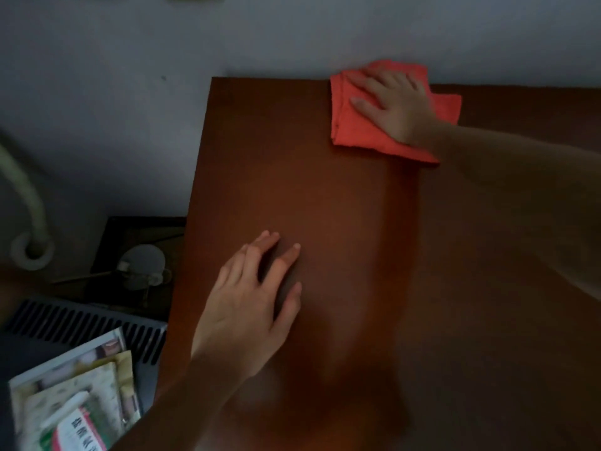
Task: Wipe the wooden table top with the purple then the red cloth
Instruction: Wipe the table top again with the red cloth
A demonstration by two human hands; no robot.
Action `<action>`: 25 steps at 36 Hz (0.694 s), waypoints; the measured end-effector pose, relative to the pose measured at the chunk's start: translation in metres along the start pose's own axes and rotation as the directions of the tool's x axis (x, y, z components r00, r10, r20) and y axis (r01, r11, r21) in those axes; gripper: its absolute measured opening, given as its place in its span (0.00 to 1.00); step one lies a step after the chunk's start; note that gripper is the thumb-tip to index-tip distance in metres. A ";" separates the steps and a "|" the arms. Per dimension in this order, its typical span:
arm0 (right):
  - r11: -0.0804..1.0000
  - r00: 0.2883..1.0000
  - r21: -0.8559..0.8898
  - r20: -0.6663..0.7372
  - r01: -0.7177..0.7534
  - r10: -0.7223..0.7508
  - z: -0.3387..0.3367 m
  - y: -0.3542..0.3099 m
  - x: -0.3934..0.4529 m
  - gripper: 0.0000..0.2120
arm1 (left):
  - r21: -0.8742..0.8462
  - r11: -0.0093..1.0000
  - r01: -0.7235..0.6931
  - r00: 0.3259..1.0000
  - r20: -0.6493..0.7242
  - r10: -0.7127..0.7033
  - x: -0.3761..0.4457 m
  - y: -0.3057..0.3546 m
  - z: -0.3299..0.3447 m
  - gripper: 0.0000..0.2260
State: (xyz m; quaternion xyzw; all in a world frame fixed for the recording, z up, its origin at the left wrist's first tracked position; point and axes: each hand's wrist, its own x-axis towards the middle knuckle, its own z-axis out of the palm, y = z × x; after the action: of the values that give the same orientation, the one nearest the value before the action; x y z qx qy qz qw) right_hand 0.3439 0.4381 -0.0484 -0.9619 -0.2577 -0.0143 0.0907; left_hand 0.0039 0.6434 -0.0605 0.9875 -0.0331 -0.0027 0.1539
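A folded red cloth (pixel 383 125) lies on the far part of the reddish-brown wooden table (pixel 341 196), close to the back edge where the top meets the pale grey wall (pixel 162 43). The right hand (pixel 395 99) lies flat on this cloth, palm down, with its fingers straight and slightly spread, pointing toward the left end of the table; the fingers press on the fabric rather than curl round it. The right forearm reaches in from the right side of the view and is blurred.

The left hand (pixel 250 304) rests on the bare wood nearer the person, by the table's left edge, well apart from the cloth. Its fingers are extended and loosely spread with the fingertips touching the surface, and it holds nothing.

Beyond the left edge of the table, lower down, a grey slotted panel (pixel 81 323) carries a stack of printed paper packets (pixel 78 402). Farther back sits a dark low surface with a small round pale object (pixel 143 265) that is too dim to identify. A pale curved pipe (pixel 29 216) runs down the wall at the far left.
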 end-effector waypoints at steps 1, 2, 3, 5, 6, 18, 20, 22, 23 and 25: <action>0.998 0.998 0.010 -0.013 -0.066 0.066 0.002 -0.002 -0.008 0.33 | 0.003 1.000 0.001 1.000 0.000 -0.001 0.000 0.000 0.000 0.24; 0.992 0.993 0.025 -0.010 -0.120 0.121 0.004 -0.004 -0.017 0.32 | 0.004 1.000 0.001 1.000 -0.002 -0.001 0.000 0.000 0.000 0.24; 0.986 0.987 0.041 -0.002 -0.160 0.160 0.004 -0.008 -0.027 0.31 | 0.002 1.000 0.000 1.000 -0.009 0.000 -0.001 0.000 0.000 0.23; 0.981 0.983 0.059 0.016 -0.186 0.185 0.002 -0.017 -0.056 0.32 | -0.010 1.000 -0.017 0.999 -0.036 0.017 0.000 0.002 0.000 0.23; 0.983 0.985 0.066 0.032 -0.172 0.170 0.000 -0.022 -0.074 0.33 | -0.013 1.000 -0.027 0.998 -0.053 0.026 0.000 0.002 0.000 0.23; 0.999 1.000 0.021 0.003 -0.027 0.027 0.004 -0.113 -0.360 0.40 | 0.077 0.989 -0.124 0.975 -0.177 0.136 -0.010 0.007 0.002 0.22; 1.000 1.000 0.010 0.000 0.020 -0.020 0.003 -0.125 -0.400 0.39 | 0.100 0.984 -0.150 0.966 -0.195 0.167 -0.017 0.014 0.001 0.19; 0.997 0.997 0.000 0.015 0.074 -0.074 0.001 -0.126 -0.427 0.39 | 0.082 0.982 -0.170 0.960 -0.209 0.184 -0.024 0.026 0.000 0.18; 0.994 0.994 -0.010 0.022 0.106 -0.106 -0.001 -0.124 -0.435 0.39 | 0.069 0.981 -0.181 0.959 -0.210 0.192 -0.026 0.033 0.000 0.18; 0.985 0.984 -0.013 0.043 0.173 -0.172 -0.005 -0.117 -0.441 0.38 | 0.042 0.978 -0.203 0.956 -0.207 0.207 -0.029 0.045 0.000 0.19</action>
State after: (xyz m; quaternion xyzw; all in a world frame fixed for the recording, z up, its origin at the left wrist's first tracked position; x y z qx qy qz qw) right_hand -0.0968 0.3192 -0.0567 -0.9368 -0.3416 -0.0041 0.0757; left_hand -0.0278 0.6020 -0.0473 0.9751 -0.1187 0.1177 0.1460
